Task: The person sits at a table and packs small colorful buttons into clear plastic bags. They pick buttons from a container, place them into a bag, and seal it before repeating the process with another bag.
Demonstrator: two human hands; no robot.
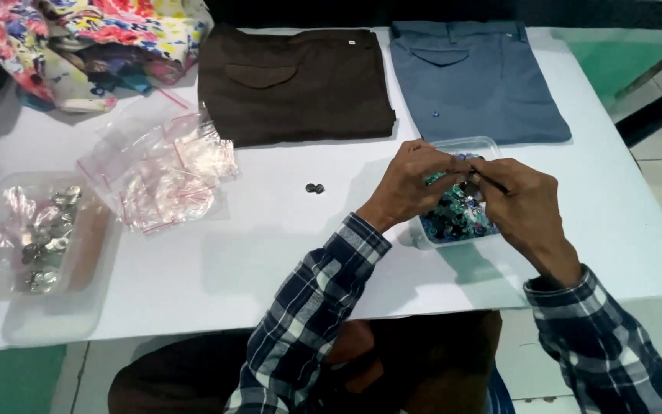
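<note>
Both hands meet above a clear plastic container [478, 146] filled with small green, blue and dark buttons [453, 218], which sits on the white surface [270, 253] just in front of the folded blue trousers [476, 80]. The left hand [411, 184] has its fingers curled together around a small item that is too small to identify. The right hand [526, 203] pinches a thin dark needle-like tool [492, 182], its tip directed toward the left fingertips. The hands are touching or nearly touching. Folded brown trousers [293, 80] lie beside the blue pair. Two small dark buttons [315, 188] rest on the surface, left of the hands. Further left lie clear zip bags [162, 169], a tray of metal fasteners [44, 238] and floral fabric [93, 38].
</note>
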